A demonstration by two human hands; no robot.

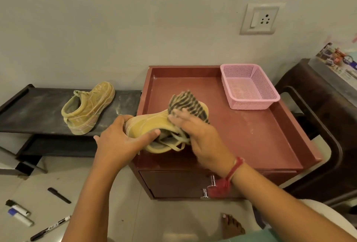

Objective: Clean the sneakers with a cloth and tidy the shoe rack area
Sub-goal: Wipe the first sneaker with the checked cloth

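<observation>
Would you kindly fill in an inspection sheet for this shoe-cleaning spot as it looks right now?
Surface: reddish cabinet top, rimmed, with pale dusty streaks.
Job's things: sneaker held over the cabinet's front left; striped cloth on its toe; second sneaker standing on the black rack.
Clutter: pink basket at the cabinet top's back right; markers and pens scattered on the floor.
Hands: left hand grips the sneaker's heel; right hand presses the cloth on the sneaker.
Cables: nothing seen.
Surroundings: wall socket; dark chair at right.
</observation>
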